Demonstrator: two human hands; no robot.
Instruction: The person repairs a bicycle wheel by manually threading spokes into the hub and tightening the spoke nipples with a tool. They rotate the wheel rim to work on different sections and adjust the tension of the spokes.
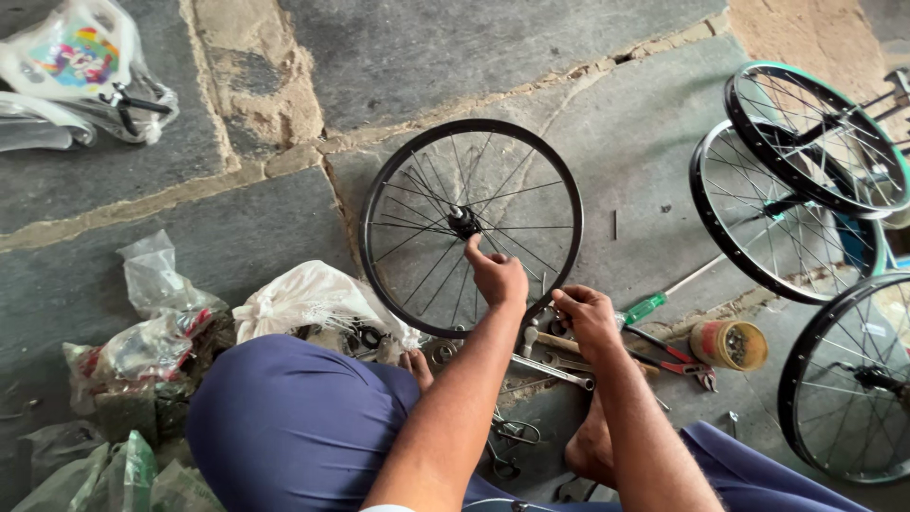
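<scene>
Nearest the fingers, down by the knees, a hammer, a wrench, red-handled pliers and scissors lie scattered on the stone floor — clutter right under the wrists. The right hand sits at the near rim of the small spoked wheel, fingers curled narrow and pinching something there; just what, I cannot tell. The left hand reaches in over the spokes, fist loosely closed, forefinger stretched toward the hub just beyond its tip. The wheel lies flat on the floor ahead of both hands. It looks light and stiff at the rim — the rim seems the safe place to grip, while the thin spokes would likely bend or snag a finger. A green-handled screwdriver and a small round tin sit right of the fingers, white plastic bags left of them. Beyond the wheel the floor opens out; further wheels crowd the far right.
</scene>
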